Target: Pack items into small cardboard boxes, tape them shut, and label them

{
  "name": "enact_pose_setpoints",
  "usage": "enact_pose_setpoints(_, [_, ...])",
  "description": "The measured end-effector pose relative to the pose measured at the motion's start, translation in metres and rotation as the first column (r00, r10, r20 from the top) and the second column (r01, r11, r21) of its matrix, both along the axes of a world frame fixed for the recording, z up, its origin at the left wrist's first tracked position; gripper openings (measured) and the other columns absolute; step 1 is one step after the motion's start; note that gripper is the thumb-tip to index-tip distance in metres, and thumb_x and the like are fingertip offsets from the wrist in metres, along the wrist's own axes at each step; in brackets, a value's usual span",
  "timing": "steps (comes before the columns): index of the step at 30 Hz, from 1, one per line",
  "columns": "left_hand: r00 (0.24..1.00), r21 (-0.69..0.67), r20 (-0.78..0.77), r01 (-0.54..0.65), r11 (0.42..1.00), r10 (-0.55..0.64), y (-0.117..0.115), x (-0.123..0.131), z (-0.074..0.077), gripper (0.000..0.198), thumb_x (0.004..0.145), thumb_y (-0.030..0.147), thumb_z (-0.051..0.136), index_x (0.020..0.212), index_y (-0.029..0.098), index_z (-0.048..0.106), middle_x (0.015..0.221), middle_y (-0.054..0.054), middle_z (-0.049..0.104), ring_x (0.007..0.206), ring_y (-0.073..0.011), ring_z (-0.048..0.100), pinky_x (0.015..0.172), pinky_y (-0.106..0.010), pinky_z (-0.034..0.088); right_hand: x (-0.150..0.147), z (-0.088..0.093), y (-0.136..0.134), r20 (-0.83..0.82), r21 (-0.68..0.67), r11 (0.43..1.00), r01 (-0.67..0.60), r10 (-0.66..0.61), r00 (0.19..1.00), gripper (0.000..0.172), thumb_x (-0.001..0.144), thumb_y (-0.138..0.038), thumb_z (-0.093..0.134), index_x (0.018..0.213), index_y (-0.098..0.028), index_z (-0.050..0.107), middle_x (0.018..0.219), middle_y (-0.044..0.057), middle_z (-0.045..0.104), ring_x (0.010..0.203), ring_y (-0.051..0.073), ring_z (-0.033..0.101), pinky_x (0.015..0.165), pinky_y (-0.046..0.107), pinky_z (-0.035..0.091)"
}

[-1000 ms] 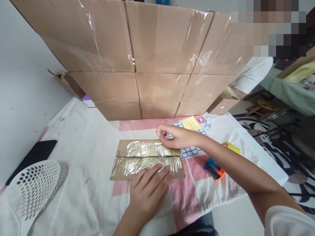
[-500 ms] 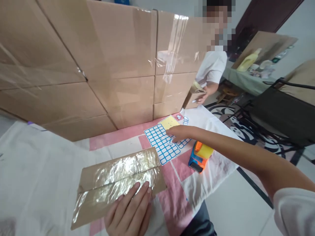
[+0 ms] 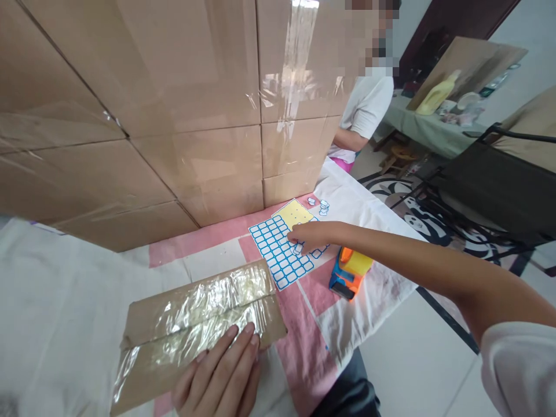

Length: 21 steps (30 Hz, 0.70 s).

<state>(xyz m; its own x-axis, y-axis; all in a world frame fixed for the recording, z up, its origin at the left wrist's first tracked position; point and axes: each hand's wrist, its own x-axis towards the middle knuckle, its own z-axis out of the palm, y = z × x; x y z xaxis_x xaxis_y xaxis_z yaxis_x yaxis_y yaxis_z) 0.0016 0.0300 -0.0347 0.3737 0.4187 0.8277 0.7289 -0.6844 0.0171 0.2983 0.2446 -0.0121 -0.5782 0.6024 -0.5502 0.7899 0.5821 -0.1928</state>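
A flat cardboard box (image 3: 191, 324), taped shiny along its seam, lies on the pink-and-white cloth (image 3: 65, 313). My left hand (image 3: 219, 376) rests flat on its near right corner, fingers stretched out. My right hand (image 3: 310, 236) reaches forward onto a sheet of blue-bordered stickers (image 3: 282, 249), fingertips pinched down on one sticker near the sheet's right side. An orange and blue tape dispenser (image 3: 350, 271) with a yellow roll lies just right of the sheet, under my right forearm.
A wall of stacked, taped cardboard boxes (image 3: 174, 110) stands right behind the cloth. Another person in a white shirt (image 3: 362, 110) sits behind its right end. A dark chair (image 3: 490, 185) and a table with a yellow bottle (image 3: 438, 92) are at the right.
My right hand left the taped box and moved right onto the sticker sheet. My view swung right. My left hand stayed flat on the box.
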Motion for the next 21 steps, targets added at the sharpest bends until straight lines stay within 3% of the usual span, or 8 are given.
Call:
enact_pose_setpoints(3, [1.0, 0.002, 0.001, -0.002, 1.0, 0.002, 0.001, 0.001, 0.001, 0.021, 0.081, 0.008, 0.07, 0.099, 0.016, 0.077, 0.09, -0.003, 0.082, 0.089, -0.0184, 0.074, 0.104, -0.029, 0.039, -0.005, 0.007, -0.003, 0.039, 0.014, 0.999, -0.028, 0.028, 0.999, 0.029, 0.081, -0.024, 0.072, 0.109, -0.018, 0.064, 0.113, 0.011, 0.063, 0.076, 0.018, 0.055, 0.059, 0.027, 0.029])
enact_pose_setpoints(7, [1.0, 0.01, 0.01, -0.001, 1.0, 0.001, 0.002, 0.002, 0.003, 0.022, 0.08, 0.007, 0.071, 0.098, 0.016, 0.077, 0.088, -0.003, 0.082, 0.089, -0.0187, 0.074, 0.099, -0.029, 0.041, -0.011, 0.011, -0.004, -0.018, 0.02, 0.999, -0.033, 0.034, 0.999, 0.031, 0.084, -0.018, 0.067, 0.115, -0.02, 0.063, 0.104, 0.009, 0.066, 0.078, 0.019, 0.056, 0.06, 0.028, 0.028])
enact_pose_setpoints(12, [0.999, 0.008, 0.031, -0.018, 1.0, 0.018, 0.002, 0.005, 0.003, 0.022, 0.08, 0.007, 0.069, 0.098, 0.018, 0.077, 0.087, -0.002, 0.082, 0.089, -0.0182, 0.074, 0.094, -0.029, 0.042, -0.018, 0.006, -0.009, -0.079, 0.055, 0.996, -0.075, 0.079, 0.994, 0.014, 0.089, -0.012, 0.054, 0.092, -0.018, 0.066, 0.102, 0.009, 0.068, 0.082, 0.019, 0.056, 0.063, 0.029, 0.029])
enact_pose_setpoints(18, [0.999, 0.006, 0.037, -0.023, 1.0, 0.022, 0.005, 0.006, 0.005, 0.022, 0.078, 0.004, 0.07, 0.095, 0.015, 0.076, 0.086, -0.004, 0.082, 0.088, -0.0192, 0.073, 0.087, -0.03, 0.042, -0.01, 0.021, -0.009, -0.154, 0.022, 0.995, 0.097, -0.093, 0.984, 0.011, 0.086, -0.011, 0.051, 0.092, -0.017, 0.059, 0.087, 0.006, 0.065, 0.069, 0.016, 0.051, 0.06, 0.027, 0.034])
enact_pose_setpoints(21, [0.999, 0.003, 0.033, -0.027, 1.0, 0.027, 0.003, 0.006, 0.005, 0.024, 0.077, 0.003, 0.071, 0.096, 0.016, 0.076, 0.086, -0.004, 0.082, 0.089, -0.0191, 0.072, 0.082, -0.031, 0.042, -0.004, 0.028, -0.012, -0.315, -0.027, 0.987, 0.16, -0.16, 0.935, 0.008, 0.081, -0.01, 0.056, 0.078, -0.018, 0.056, 0.08, 0.002, 0.061, 0.07, 0.015, 0.05, 0.064, 0.026, 0.037])
